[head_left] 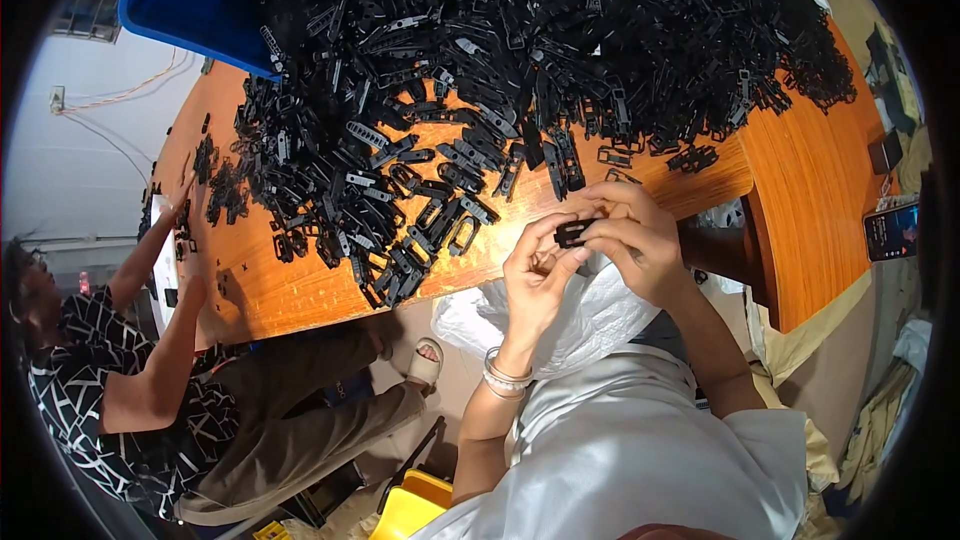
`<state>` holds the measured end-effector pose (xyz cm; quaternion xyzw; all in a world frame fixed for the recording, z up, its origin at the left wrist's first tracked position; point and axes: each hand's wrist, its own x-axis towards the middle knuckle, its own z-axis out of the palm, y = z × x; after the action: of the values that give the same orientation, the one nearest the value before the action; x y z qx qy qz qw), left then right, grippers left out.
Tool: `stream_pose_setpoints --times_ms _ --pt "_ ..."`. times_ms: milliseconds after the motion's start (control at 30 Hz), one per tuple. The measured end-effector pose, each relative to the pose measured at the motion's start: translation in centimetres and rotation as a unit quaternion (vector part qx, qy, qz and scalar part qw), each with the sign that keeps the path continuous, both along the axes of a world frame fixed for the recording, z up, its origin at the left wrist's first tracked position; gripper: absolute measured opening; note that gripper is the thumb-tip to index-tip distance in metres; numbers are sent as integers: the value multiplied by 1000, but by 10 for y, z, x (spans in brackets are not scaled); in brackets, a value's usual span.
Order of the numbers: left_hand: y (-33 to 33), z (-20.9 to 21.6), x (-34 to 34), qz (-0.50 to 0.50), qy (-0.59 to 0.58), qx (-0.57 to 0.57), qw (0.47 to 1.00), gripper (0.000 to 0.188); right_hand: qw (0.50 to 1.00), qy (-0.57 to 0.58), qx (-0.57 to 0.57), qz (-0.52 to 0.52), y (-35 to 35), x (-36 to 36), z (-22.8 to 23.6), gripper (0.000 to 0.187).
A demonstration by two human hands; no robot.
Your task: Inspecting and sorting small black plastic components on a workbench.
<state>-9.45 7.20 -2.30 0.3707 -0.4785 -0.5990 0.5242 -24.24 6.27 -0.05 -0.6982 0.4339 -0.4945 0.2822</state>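
Observation:
Between my two hands, just over the table's near edge, is a small black plastic part (pixel 573 233) with cut-outs along its side. My left hand (pixel 537 262), with bracelets at the wrist, pinches its left end between thumb and fingers. The fingertips of my right hand (pixel 643 240) close on its right end. A big heap of black plastic parts (pixel 430 30), some long and slim and some open frames, spreads over the wooden table (pixel 290 295) beyond my hands.
At the far left a blue bin (pixel 195 0) tips toward the heap. On my left another person (pixel 150 370) in a patterned shirt sits with hands at the table. A white plastic sack (pixel 610 325) lies at my lap. A phone (pixel 893 232) stands at the right, and a yellow stool (pixel 415 505) is below.

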Motion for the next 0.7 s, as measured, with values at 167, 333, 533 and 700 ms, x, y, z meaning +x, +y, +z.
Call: stream_pose_setpoints --times_ms 167,333,533,700 --pt "-1 -2 9 -78 180 97 976 27 999 17 -49 7 5 -6 -5 18" --pt "-46 13 13 149 -474 -202 844 12 982 -128 56 -129 18 -11 -23 15" --pt "-64 5 19 138 -658 -246 698 7 934 -267 192 -138 15 -1 -19 7" --pt "-46 -5 25 187 -289 -84 935 7 930 -294 143 -170 5 7 -15 6"
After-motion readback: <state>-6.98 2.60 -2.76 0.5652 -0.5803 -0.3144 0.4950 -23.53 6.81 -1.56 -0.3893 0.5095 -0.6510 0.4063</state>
